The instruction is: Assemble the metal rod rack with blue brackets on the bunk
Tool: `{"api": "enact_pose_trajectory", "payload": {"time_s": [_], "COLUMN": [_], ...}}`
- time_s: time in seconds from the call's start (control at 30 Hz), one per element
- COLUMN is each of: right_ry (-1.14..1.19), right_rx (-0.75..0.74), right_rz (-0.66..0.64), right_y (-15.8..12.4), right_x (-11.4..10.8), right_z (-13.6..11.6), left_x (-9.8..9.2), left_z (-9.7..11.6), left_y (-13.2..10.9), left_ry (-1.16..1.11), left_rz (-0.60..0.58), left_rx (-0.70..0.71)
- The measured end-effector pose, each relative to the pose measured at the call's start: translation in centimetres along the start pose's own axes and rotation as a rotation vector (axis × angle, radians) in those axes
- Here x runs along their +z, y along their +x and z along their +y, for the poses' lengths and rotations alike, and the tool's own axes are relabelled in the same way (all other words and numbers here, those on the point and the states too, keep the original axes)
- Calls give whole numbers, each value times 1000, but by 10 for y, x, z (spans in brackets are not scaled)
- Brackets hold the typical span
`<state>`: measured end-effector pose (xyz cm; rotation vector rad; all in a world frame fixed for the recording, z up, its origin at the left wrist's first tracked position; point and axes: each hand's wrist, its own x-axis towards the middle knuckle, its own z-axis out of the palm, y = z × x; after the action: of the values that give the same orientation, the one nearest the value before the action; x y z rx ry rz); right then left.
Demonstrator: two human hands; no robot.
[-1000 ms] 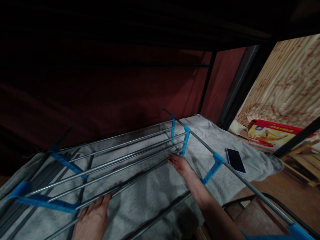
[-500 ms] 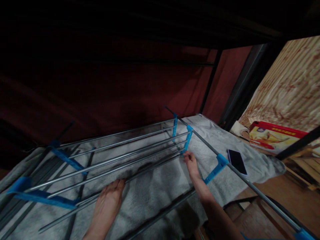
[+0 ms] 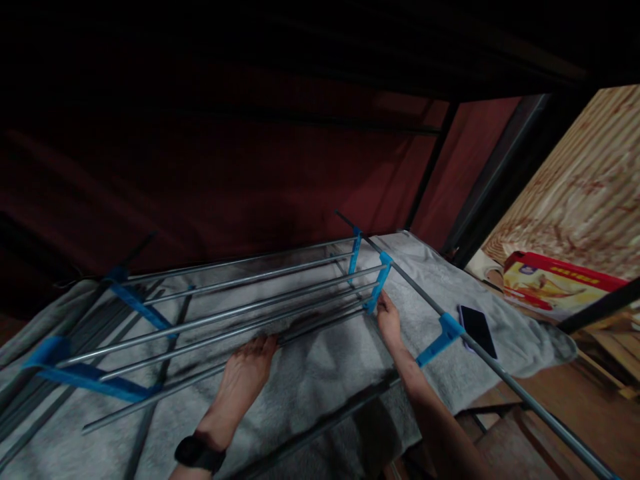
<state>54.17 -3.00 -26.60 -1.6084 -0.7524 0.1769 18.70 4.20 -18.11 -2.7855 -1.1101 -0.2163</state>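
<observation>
A rack of metal tubes and blue plastic brackets lies on a grey cloth. My left hand point(image 3: 250, 367) is closed over the lowest metal tube point(image 3: 193, 381) near its middle; the fingertips are hidden behind it. This tube's near end sticks out past the left front bracket point(image 3: 95, 383). My right hand point(image 3: 389, 319) has its fingers closed at the lower end of the right blue bracket point(image 3: 379, 287), beside the tube's far end. Other tubes point(image 3: 225, 313) of the rack span between the left and right brackets.
A long side tube point(image 3: 505, 377) runs to the lower right and carries another blue bracket point(image 3: 443, 339). A phone point(image 3: 477, 330) lies on the grey cloth point(image 3: 530, 327). Loose tubes point(image 3: 80, 353) are at left. A red and yellow box point(image 3: 565, 283) sits at right, near a dark metal post point(image 3: 433, 167).
My left hand has moved right and away from me along the line of the tube, and its wristband now shows. My right hand has shifted slightly up against the bracket. The view has turned a little.
</observation>
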Motion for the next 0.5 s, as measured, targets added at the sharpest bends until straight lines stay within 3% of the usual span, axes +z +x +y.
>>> {"api": "enact_pose_trajectory", "payload": {"time_s": [0.5], "right_ry": [103], "right_rx": [30], "right_rz": [-48], "right_y": [4], "right_x": [-5], "right_z": [1], "left_x": [-11], "left_z": [-8], "left_y": [12], "left_ry": [6], "left_rz": [-102], "left_rx": [-16]}}
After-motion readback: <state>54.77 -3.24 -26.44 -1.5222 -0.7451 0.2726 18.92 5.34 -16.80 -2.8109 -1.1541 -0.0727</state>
